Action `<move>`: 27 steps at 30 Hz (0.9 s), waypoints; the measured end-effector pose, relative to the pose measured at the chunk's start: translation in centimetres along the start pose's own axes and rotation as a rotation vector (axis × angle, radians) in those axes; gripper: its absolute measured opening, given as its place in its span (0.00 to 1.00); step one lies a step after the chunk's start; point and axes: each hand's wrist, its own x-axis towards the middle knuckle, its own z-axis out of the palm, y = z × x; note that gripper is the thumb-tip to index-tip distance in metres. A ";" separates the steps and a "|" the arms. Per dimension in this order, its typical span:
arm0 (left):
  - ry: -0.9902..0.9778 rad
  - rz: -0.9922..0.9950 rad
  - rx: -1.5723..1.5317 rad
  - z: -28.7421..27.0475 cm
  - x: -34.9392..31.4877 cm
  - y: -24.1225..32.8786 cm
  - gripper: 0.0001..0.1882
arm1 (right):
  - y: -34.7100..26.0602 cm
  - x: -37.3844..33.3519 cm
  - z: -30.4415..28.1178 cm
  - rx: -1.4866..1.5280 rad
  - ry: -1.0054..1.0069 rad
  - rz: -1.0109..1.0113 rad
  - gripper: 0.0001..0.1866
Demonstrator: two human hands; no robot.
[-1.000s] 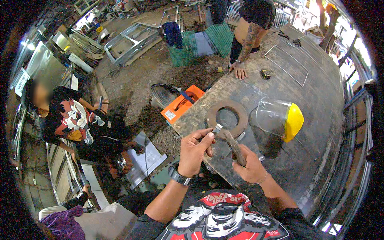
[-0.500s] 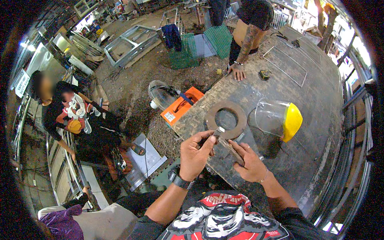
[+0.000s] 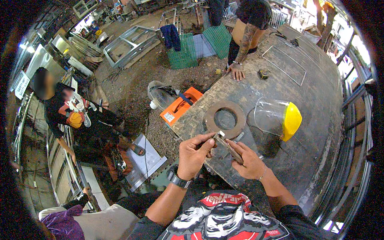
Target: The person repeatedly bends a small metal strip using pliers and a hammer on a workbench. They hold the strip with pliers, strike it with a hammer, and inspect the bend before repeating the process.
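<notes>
Dark, scuffed metal worktop (image 3: 316, 120), seen from above. Lying on it — a rusty flat ring (image 3: 225, 119) near the left edge; just right of the ring, a clear face shield with a yellow headpiece (image 3: 280, 119); farther off, a thin rectangular wire frame (image 3: 285, 65) and a small dark tape measure (image 3: 263, 74). Another person's hand (image 3: 237, 72) rests on the far edge.

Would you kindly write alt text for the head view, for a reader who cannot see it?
Both hands hold a short metal bar: the left hand pinches its upper end, the right hand grips lower down. Behind lie a rusty metal ring and a clear face shield with yellow headpiece on a dark workbench.
</notes>
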 end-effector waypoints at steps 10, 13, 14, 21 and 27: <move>0.000 0.023 -0.029 0.0 -0.5 -0.6 0.12 | 0.1 -0.1 0.6 -0.071 0.007 0.024 0.46; 0.002 0.030 -0.036 0.0 -0.5 -0.8 0.12 | -0.1 -0.2 0.6 -0.077 0.007 0.030 0.46; 0.004 0.031 -0.034 0.0 -0.5 -0.8 0.12 | -0.2 -0.2 0.6 -0.079 0.011 0.030 0.46; 0.007 0.055 -0.004 0.0 -0.7 -1.3 0.12 | 0.0 -0.2 1.0 -0.048 0.012 0.033 0.46; 0.002 0.031 -0.022 0.0 -0.7 -1.2 0.12 | 0.3 -0.1 1.3 -0.030 0.051 0.000 0.44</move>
